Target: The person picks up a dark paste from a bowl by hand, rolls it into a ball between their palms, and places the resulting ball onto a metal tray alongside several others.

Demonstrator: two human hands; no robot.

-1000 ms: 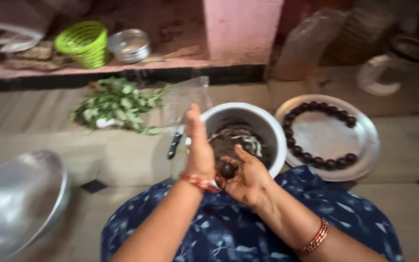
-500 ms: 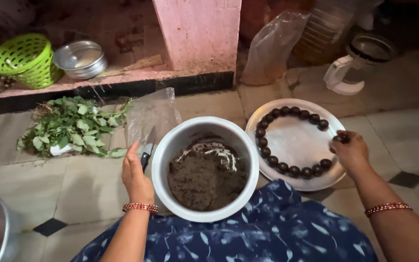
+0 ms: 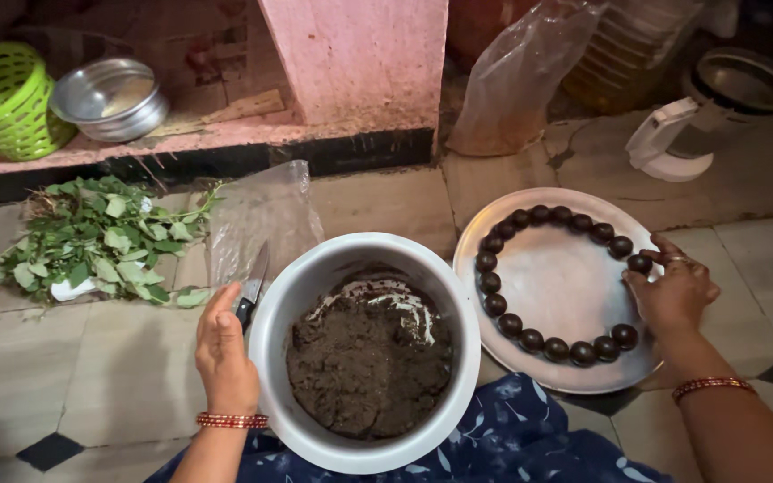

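Moved: right hand (image 3: 672, 291) has settled at the steel plate's (image 3: 565, 286) right rim since half a second ago | fingers curled, tips pinching the dark ball (image 3: 639, 264) in the ring | left hand (image 3: 223, 344) flat, fingers together, palm against the white bowl (image 3: 266, 349) of dark mixture on the floor.

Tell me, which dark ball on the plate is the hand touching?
The right hand touches the dark ball at the ring's right side, by the gap; the other balls lie untouched around the steel plate.
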